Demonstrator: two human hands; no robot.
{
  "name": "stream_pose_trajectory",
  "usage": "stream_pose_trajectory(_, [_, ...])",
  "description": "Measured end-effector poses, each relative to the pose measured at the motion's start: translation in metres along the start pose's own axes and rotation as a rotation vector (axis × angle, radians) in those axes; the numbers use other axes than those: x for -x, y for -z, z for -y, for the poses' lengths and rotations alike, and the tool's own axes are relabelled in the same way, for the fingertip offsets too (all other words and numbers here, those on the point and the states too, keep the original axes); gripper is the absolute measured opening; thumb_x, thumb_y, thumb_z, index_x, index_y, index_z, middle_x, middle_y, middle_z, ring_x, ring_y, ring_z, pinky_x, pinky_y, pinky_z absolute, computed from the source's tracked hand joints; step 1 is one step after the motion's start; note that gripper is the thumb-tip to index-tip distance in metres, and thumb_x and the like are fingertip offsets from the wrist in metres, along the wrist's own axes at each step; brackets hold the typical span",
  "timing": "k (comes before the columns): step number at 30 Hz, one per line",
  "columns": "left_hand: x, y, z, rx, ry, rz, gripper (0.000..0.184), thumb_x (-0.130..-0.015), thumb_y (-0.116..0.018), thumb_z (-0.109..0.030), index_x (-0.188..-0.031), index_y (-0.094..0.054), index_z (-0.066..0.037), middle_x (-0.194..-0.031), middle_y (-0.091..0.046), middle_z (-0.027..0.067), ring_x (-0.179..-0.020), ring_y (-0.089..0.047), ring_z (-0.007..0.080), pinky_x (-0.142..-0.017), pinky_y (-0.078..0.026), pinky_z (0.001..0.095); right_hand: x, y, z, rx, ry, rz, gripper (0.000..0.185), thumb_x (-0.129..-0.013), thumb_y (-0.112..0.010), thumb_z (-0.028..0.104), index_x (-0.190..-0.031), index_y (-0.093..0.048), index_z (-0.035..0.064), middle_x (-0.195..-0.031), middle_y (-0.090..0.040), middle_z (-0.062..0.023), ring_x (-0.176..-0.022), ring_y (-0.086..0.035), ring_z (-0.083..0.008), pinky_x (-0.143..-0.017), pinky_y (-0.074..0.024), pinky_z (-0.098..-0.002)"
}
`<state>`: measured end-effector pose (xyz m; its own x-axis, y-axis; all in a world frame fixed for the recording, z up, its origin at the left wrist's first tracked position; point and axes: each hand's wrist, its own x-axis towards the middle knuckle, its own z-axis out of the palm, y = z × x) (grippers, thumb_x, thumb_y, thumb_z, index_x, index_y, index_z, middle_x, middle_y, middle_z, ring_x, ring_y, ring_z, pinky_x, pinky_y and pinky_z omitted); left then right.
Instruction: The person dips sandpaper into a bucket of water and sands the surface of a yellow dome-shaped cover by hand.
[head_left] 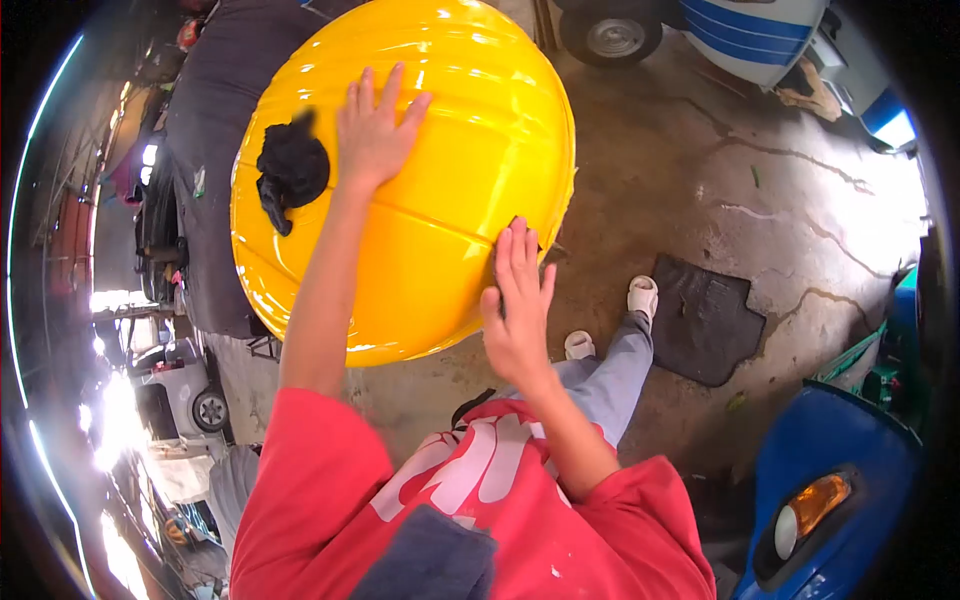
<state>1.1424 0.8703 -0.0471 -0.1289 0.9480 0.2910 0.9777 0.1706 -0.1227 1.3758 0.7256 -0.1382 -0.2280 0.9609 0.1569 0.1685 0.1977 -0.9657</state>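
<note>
A large glossy yellow panel [455, 160], curved like a car hood, lies in front of me. My left hand [375, 135] rests flat on its upper surface with the fingers spread. Beside that hand, a crumpled black cloth [293, 165] sits on the panel. At the panel's near right edge is my right hand [520, 290], its fingers stretched out along the surface. Dark slivers show around these fingers; I cannot tell whether they are a thin thing beneath or shadow.
A black rubber mat [705, 318] lies on the stained concrete floor [660, 170] to the right. A blue vehicle part with an orange lamp [818, 505] stands at the lower right. A dark cover [215, 110] drapes something behind the panel. A wheel [612, 38] is at the top.
</note>
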Motion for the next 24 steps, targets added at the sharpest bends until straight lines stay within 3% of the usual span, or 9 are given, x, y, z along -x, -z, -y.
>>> stream_pose_trajectory(3, [-0.003, -0.004, 0.005, 0.005, -0.011, 0.008, 0.071, -0.098, -0.042, -0.063, -0.157, -0.033, -0.026, -0.162, -0.025, 0.022, -0.149, -0.023, 0.0428, -0.12, -0.016, 0.0558, -0.061, 0.014, -0.017, 0.012, -0.016, -0.036, 0.065, -0.099, -0.046, 0.019, -0.159, -0.023, 0.0094, -0.166, -0.02, -0.0147, -0.154, -0.017, -0.0335, -0.117, -0.0079, -0.0656])
stream_pose_trajectory(6, [-0.006, -0.003, 0.006, -0.001, -0.013, -0.002, 0.074, -0.096, -0.041, -0.067, -0.157, -0.032, -0.026, -0.163, -0.023, 0.0221, -0.15, -0.023, 0.0421, -0.121, -0.015, 0.0556, -0.045, 0.008, -0.013, 0.063, 0.07, -0.066, 0.065, -0.099, -0.047, 0.019, -0.159, -0.025, 0.0084, -0.166, -0.022, -0.0127, -0.153, -0.019, -0.0337, -0.117, -0.0073, -0.0666])
stream_pose_trajectory(8, [-0.004, -0.004, 0.008, 0.024, -0.021, -0.005, 0.074, -0.096, -0.042, -0.067, -0.157, -0.033, -0.026, -0.163, -0.024, 0.0224, -0.149, -0.023, 0.0426, -0.12, -0.016, 0.056, 0.004, 0.008, 0.0, 0.114, 0.113, 0.066, 0.066, -0.096, -0.053, 0.021, -0.157, -0.031, 0.0071, -0.164, -0.026, -0.0124, -0.153, -0.022, -0.0335, -0.115, -0.009, -0.0683])
stream_pose_trajectory(13, [0.004, -0.009, 0.013, 0.002, -0.031, -0.007, 0.073, -0.096, -0.042, -0.066, -0.157, -0.033, -0.026, -0.162, -0.024, 0.0218, -0.149, -0.023, 0.0429, -0.12, -0.017, 0.0564, -0.083, 0.018, 0.009, 0.251, 0.179, -0.054, 0.068, -0.093, -0.057, 0.028, -0.154, -0.036, 0.0069, -0.164, -0.029, -0.0085, -0.152, -0.024, -0.0306, -0.116, -0.0064, -0.0674])
stream_pose_trajectory(16, [-0.002, -0.005, 0.01, 0.026, -0.047, -0.032, 0.073, -0.097, -0.042, -0.066, -0.157, -0.033, -0.026, -0.162, -0.025, 0.0216, -0.149, -0.023, 0.0428, -0.12, -0.017, 0.0564, -0.01, 0.013, 0.027, 0.265, 0.185, 0.074, 0.06, -0.095, -0.055, 0.026, -0.15, -0.041, 0.0052, -0.162, -0.033, -0.0086, -0.15, -0.028, -0.032, -0.114, -0.0117, -0.0692])
stream_pose_trajectory(18, [0.001, -0.007, 0.01, 0.037, -0.045, -0.016, 0.073, -0.097, -0.042, -0.066, -0.157, -0.033, -0.026, -0.162, -0.025, 0.0216, -0.149, -0.023, 0.0428, -0.12, -0.017, 0.0564, -0.021, 0.014, 0.019, 0.313, 0.198, 0.088, 0.06, -0.094, -0.056, 0.026, -0.149, -0.043, 0.0051, -0.161, -0.034, -0.0092, -0.149, -0.029, -0.0321, -0.113, -0.0142, -0.07])
stream_pose_trajectory(21, [0.005, -0.008, 0.011, -0.01, -0.06, -0.031, 0.073, -0.096, -0.042, -0.066, -0.157, -0.033, -0.026, -0.162, -0.025, 0.0216, -0.149, -0.023, 0.0428, -0.12, -0.017, 0.0565, -0.082, 0.018, 0.019, 0.349, 0.197, -0.048, 0.067, -0.088, -0.061, 0.029, -0.15, -0.044, 0.0084, -0.162, -0.033, -0.0056, -0.152, -0.026, -0.0286, -0.115, -0.0101, -0.0695])
stream_pose_trajectory(24, [-0.003, -0.007, 0.011, 0.028, -0.058, -0.039, 0.073, -0.096, -0.043, -0.066, -0.157, -0.033, -0.025, -0.162, -0.025, 0.0216, -0.149, -0.024, 0.0429, -0.12, -0.017, 0.0567, -0.019, 0.01, 0.028, 0.262, 0.217, 0.074, 0.061, -0.09, -0.06, 0.026, -0.147, -0.047, 0.0071, -0.16, -0.036, -0.006, -0.149, -0.03, -0.0308, -0.112, -0.0162, -0.071])
